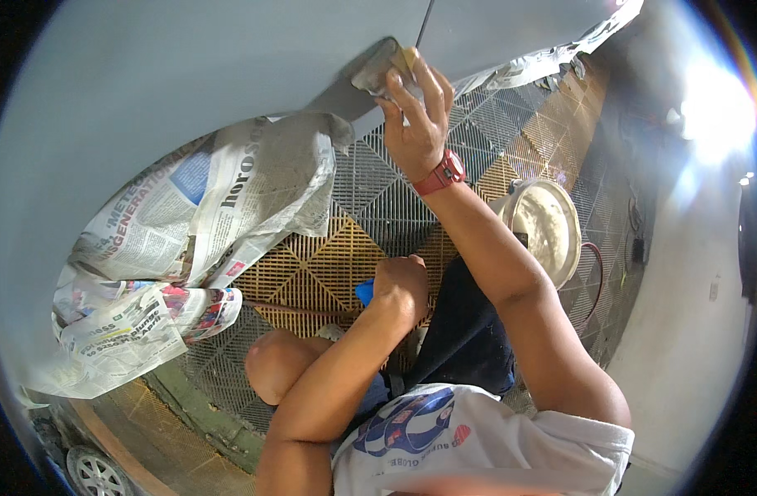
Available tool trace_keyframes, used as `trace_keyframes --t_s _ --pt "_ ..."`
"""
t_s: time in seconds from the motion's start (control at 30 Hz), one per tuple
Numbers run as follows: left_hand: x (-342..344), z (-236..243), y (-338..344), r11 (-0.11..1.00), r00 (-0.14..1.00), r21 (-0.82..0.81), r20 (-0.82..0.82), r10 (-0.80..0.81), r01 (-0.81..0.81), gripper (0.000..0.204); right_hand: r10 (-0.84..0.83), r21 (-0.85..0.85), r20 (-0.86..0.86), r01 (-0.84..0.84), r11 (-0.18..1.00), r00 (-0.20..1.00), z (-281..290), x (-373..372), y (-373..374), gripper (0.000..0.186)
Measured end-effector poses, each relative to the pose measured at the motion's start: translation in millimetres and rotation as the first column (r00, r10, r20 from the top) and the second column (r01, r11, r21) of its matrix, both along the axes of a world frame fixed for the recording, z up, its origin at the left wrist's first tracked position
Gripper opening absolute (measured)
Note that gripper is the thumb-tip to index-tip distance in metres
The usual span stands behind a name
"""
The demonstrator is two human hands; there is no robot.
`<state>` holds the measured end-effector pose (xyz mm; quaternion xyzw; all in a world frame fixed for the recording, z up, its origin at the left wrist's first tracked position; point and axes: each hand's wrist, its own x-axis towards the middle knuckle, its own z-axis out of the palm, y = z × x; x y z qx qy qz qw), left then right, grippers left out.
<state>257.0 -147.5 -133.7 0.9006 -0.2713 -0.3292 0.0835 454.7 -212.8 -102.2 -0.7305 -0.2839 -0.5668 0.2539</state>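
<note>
My right hand (418,103), with a red watch at its wrist, presses a grey-and-yellow sanding pad (377,69) flat to a smooth grey car body panel (229,62). Its fingers curl over the pad's right side, close to the panel's lower edge and a dark seam. Lower down, near my knees, my left hand (401,289) is closed around a small blue thing (364,291). Only an end of that blue thing shows, so its kind is hidden.
Newspaper sheets (221,198) cover the wheel opening on the left, and more paper hangs along the panel's edge at upper right. A bucket of cloudy liquid (552,231) stands right of my knee. Slatted tiles (370,194) floor the area; a hose (300,310) crosses them.
</note>
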Motion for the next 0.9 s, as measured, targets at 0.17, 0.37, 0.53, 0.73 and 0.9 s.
trace_keyframes --t_s 0.17,0.37,0.53,0.73,0.9 --pt "-3.5 -8.0 -1.0 0.997 0.997 0.0 0.002 0.074 -0.074 0.059 0.075 -0.034 0.177 -0.07 0.997 0.981 61.2 -8.2 50.1 0.052" --pt "-5.2 0.1 -2.4 0.998 0.998 -0.014 0.007 0.062 -0.062 0.066 0.131 -0.028 0.249 -0.129 0.991 0.96 39.8 23.5 32.9 0.041" --pt "-6.8 -1.6 -0.1 0.993 0.995 -0.048 -0.005 0.103 -0.103 0.055 -0.002 0.127 -0.18 0.025 0.992 0.984 -73.9 4.7 -6.8 0.056" --pt "-20.1 -5.0 2.4 0.996 0.989 -0.01 0.122 0.088 -0.088 0.015 0.097 0.267 -0.457 0.032 0.963 0.884 -155.1 -6.6 0.0 0.061" --pt "-8.8 -5.9 8.6 0.992 0.993 -0.031 -0.003 0.12 -0.12 0.035 0.044 0.193 -0.217 -0.001 0.981 0.975 -20.7 -10.9 16.7 0.058"
